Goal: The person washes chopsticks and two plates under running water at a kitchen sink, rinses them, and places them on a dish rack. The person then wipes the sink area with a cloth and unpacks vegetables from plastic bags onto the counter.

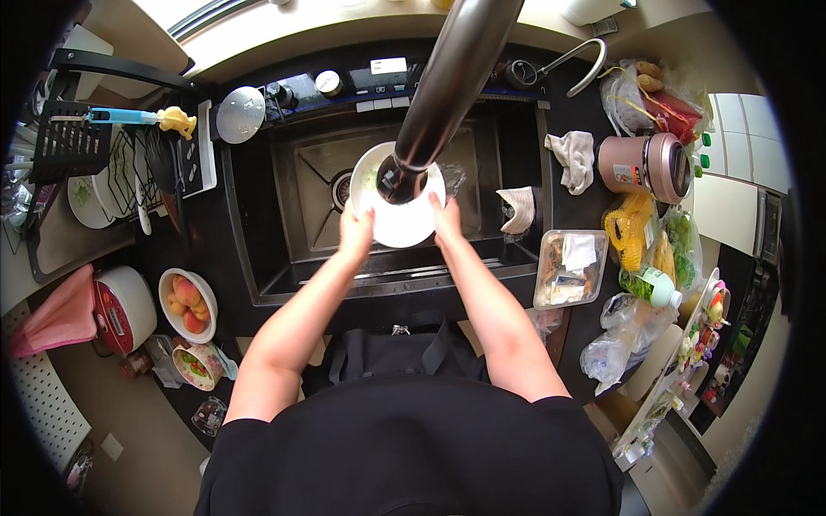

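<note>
Both my hands hold a white plate (pixel 403 226) over the dark kitchen sink (pixel 310 258). My left hand (pixel 357 232) grips its left rim, the thumb on top. At the right rim is my right hand (pixel 446 216), also with its thumb over the edge. The thick dark faucet (pixel 445 84) comes down from above and covers the plate's upper middle. Behind the plate's right side lies a bit of clear plastic (pixel 455 177). A ribbed beige cloth (pixel 518 209) hangs at the sink's right side. The drain (pixel 342 188) shows left of the plate.
Left of the sink are a dish rack (pixel 122 171) and a bowl of peaches (pixel 187 305). To the right stand a crumpled cloth (pixel 572 161), a clear lidded food container (pixel 570 267), a pink insulated pot (pixel 645 168) and several bags. A slim curved tap (pixel 590 64) rises behind.
</note>
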Available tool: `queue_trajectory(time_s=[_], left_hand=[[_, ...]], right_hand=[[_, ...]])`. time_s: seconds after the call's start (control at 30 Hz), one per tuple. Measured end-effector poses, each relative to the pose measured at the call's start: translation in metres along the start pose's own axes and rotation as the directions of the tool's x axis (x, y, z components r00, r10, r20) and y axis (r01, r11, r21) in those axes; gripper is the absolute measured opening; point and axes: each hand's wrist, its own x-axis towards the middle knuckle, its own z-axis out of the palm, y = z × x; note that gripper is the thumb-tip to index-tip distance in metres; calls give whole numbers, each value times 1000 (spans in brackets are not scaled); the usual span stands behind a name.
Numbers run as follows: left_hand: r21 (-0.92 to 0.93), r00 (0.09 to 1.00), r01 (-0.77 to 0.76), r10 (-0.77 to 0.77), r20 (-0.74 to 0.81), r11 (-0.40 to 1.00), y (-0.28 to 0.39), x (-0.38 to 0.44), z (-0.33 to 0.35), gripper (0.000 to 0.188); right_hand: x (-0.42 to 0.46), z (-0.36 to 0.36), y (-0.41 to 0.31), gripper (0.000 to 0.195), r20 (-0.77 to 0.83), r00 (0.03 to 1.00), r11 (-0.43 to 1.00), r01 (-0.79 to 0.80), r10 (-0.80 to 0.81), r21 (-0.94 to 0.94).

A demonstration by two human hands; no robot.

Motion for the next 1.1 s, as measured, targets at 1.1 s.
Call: queue_trajectory(time_s=[1.1], left_hand=[[744, 744, -666, 126, 656, 61, 34, 53, 12, 62]], right_hand=[[-2, 26, -51, 64, -103, 990, 995, 99, -100, -20]])
